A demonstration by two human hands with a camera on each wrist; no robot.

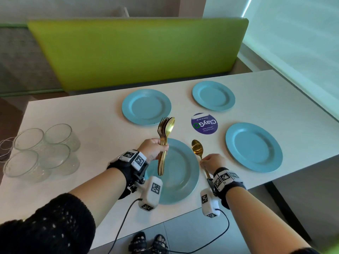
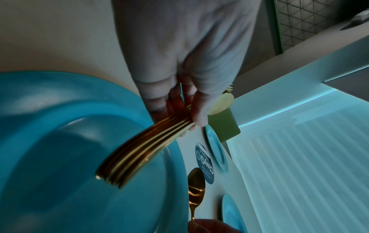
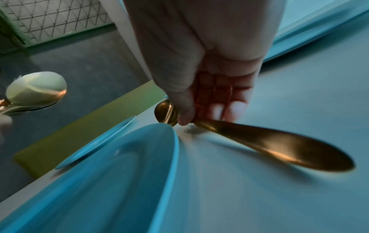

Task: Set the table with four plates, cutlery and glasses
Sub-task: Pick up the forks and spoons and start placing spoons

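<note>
Several blue plates lie on the white table (image 1: pixel 91 116): a near plate (image 1: pixel 179 173), a right plate (image 1: pixel 254 146), a far left plate (image 1: pixel 146 106) and a far right plate (image 1: pixel 213 96). My left hand (image 1: pixel 153 148) grips a bundle of gold forks and spoons (image 1: pixel 164 142) upright above the near plate (image 2: pixel 60 149); the bundle's handles (image 2: pixel 139 149) fan out below my fingers. My right hand (image 1: pixel 211 162) pinches a single gold spoon (image 1: pixel 197 148) by its handle (image 3: pixel 269 143), just right of the near plate's rim (image 3: pixel 173 141), low over the table.
Several clear glasses (image 1: pixel 43 151) stand clustered at the table's left end. A round purple sticker (image 1: pixel 204 123) sits between the plates. A green bench back (image 1: pixel 139 52) runs behind the table. Wrist camera cables hang over the near table edge.
</note>
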